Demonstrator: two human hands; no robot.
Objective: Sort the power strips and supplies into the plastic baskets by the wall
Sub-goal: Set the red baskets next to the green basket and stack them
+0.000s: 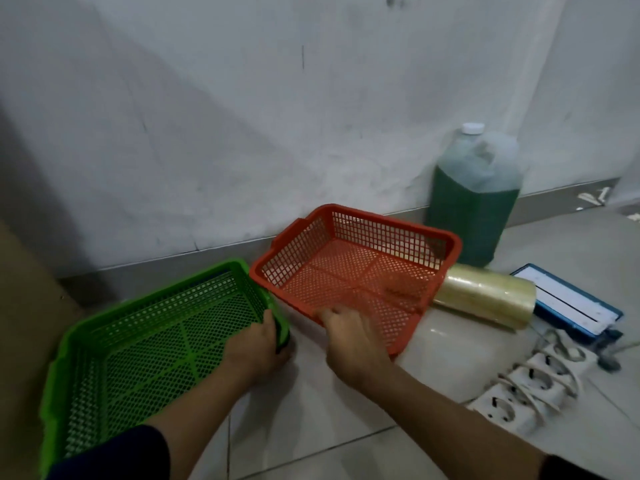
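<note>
Floor tiles meet a scuffed white wall; your left hand grips the green mesh basket, your right hand the orange basket.

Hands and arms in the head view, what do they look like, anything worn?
Both hands, left and right, are bare, with no gloves. No rings or watch show. Forearms are uncovered. Dark sleeves begin near the elbows at the bottom edge of the picture.

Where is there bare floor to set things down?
Free: tiles in front of the green basket and orange basket, left of the power strip. Both baskets are empty. Crowded: right, around the tape roll, jug and blue box.
</note>
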